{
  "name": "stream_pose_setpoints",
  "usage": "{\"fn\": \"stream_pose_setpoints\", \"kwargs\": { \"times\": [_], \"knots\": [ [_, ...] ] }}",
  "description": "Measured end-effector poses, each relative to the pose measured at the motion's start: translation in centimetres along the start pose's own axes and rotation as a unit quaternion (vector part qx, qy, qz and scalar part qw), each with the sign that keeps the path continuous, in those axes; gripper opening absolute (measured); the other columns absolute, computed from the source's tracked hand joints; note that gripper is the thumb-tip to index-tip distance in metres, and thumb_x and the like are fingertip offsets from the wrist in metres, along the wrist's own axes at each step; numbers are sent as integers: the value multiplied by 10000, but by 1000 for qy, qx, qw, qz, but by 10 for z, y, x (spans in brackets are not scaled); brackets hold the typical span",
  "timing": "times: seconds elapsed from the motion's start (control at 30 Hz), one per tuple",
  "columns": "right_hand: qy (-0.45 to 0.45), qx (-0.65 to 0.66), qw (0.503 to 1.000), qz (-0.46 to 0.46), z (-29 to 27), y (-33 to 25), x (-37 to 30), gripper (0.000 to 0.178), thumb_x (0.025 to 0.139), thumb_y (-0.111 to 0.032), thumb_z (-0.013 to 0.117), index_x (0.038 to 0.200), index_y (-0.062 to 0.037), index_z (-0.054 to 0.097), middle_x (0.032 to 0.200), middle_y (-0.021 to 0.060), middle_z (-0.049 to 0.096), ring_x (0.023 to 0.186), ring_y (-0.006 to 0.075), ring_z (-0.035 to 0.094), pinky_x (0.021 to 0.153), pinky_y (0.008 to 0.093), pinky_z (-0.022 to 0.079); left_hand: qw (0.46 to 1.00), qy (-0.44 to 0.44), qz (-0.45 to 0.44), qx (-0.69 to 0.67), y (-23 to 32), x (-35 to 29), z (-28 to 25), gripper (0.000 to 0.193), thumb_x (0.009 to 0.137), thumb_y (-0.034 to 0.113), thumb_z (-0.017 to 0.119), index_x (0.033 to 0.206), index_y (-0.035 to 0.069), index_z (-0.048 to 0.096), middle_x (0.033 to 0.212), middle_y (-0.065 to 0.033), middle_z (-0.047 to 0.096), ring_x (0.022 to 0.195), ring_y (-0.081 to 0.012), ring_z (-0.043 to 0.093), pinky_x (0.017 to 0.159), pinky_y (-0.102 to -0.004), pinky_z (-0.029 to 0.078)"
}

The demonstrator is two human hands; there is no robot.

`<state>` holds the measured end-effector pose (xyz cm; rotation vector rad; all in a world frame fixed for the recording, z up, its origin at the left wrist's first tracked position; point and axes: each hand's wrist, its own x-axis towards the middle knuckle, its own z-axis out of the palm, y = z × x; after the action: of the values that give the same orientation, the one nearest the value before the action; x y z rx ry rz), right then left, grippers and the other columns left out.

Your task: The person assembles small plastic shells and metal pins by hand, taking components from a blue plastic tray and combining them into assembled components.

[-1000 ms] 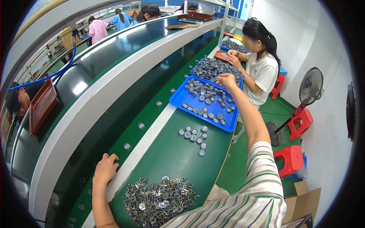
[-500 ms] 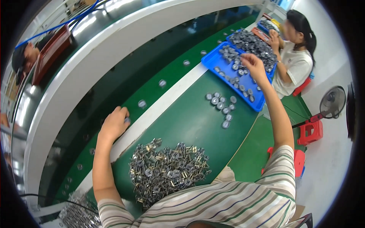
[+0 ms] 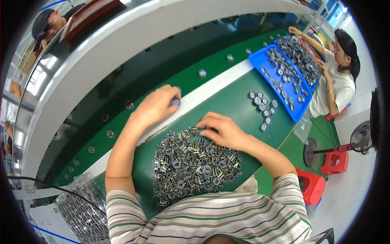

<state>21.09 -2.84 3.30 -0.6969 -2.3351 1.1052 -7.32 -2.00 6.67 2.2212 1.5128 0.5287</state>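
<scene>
Over the green conveyor's near edge, my left hand (image 3: 156, 106) is closed with a round grey cap (image 3: 175, 102) at its fingertips. Another part peeks out just beyond those fingers, mostly hidden. My right hand (image 3: 224, 131) reaches to the far edge of a heap of metal-pinned parts (image 3: 195, 166) on the green table. Its thumb and fingers are bent but apart, and I see nothing held between them. Farther right on the table lies a loose group of round grey caps (image 3: 262, 103).
A blue tray (image 3: 298, 118) holding more grey caps stands at the far right, beside a co-worker (image 3: 341, 81). Small parts sit spaced along the conveyor (image 3: 191, 83). Packed metal parts in plastic (image 3: 83, 205) lie lower left. Red stools (image 3: 310, 187) and a fan (image 3: 360, 136) stand right.
My right hand has left the blue tray and come back to the heap of pinned parts. My left hand has shifted along the conveyor's edge. The co-worker's arm now stretches toward the belt.
</scene>
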Motion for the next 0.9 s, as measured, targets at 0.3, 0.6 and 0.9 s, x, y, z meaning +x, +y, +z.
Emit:
{"fn": "stream_pose_setpoints", "kwargs": {
  "times": [0.3,0.6,0.9],
  "knots": [
    [-41,-68,996,-28,-30,-1,28,263,841,25,733,1098,-14,694,1071,135,631,978,320,669,844,417,572,998,17,28,-49,13,3,20,250,870,91,738,1100,25,665,1035,-169,649,957,-343,678,876,-433,559],
    [7,-46,999,14,-47,18,15,375,847,149,673,1171,-40,685,1176,87,637,945,242,672,826,368,565,994,-6,33,-99,27,17,67,332,873,185,794,1165,100,660,1083,-107,634,1031,-325,670,856,-448,547],
    [30,89,993,71,-59,38,9,254,826,64,799,1059,-25,747,1088,62,683,880,143,667,749,274,538,990,41,95,-97,34,16,73,445,827,277,869,1210,145,686,1078,-62,616,997,-276,656,821,-416,532]
  ]
}}
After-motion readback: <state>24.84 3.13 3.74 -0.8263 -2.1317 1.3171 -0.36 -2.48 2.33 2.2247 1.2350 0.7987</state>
